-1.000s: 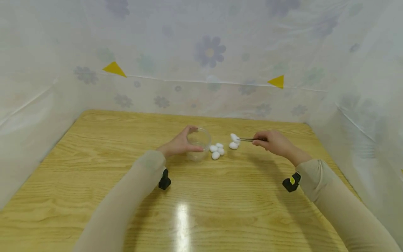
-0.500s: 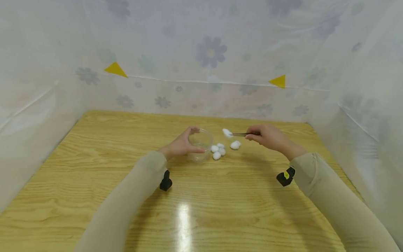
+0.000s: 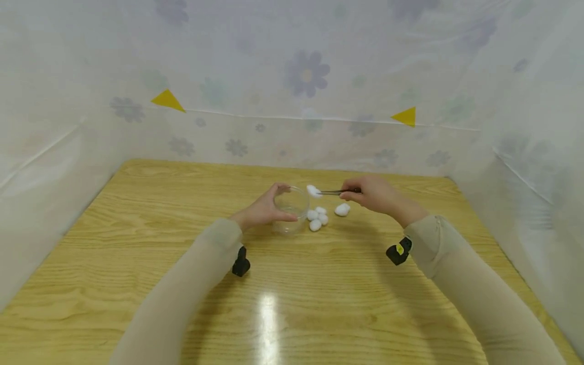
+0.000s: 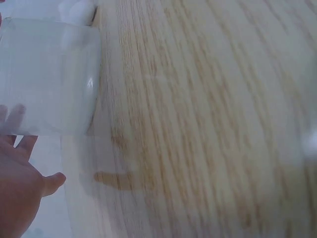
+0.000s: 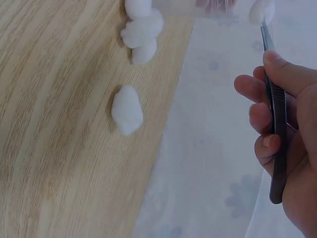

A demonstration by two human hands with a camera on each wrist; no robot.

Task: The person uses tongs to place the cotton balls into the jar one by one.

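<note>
a pale flowered plastic sheet (image 3: pixel 292 76) with yellow triangle marks walls in the light wooden worktop (image 3: pixel 137 263). on the left, the left hand (image 3: pixel 262 209) curls its fingers (image 3: pixel 284 217) round a clear round plastic cup (image 3: pixel 289 208) standing on the worktop. just right of the cup lie three white cotton balls in a cluster (image 3: pixel 316 218), with one loose white cotton ball (image 3: pixel 341 209) beyond them. the right hand (image 3: pixel 371 193) pinches slim metal tweezers (image 3: pixel 335 192), whose tips grip a white cotton ball (image 3: pixel 313 191) above the cup's right rim. no writing is readable.

A wooden table (image 3: pixel 137 263) is walled by translucent flower-printed sheeting (image 3: pixel 305 76). On that sheeting, two yellow triangles (image 3: pixel 167 100) sit left and right of a large purple flower.
</note>
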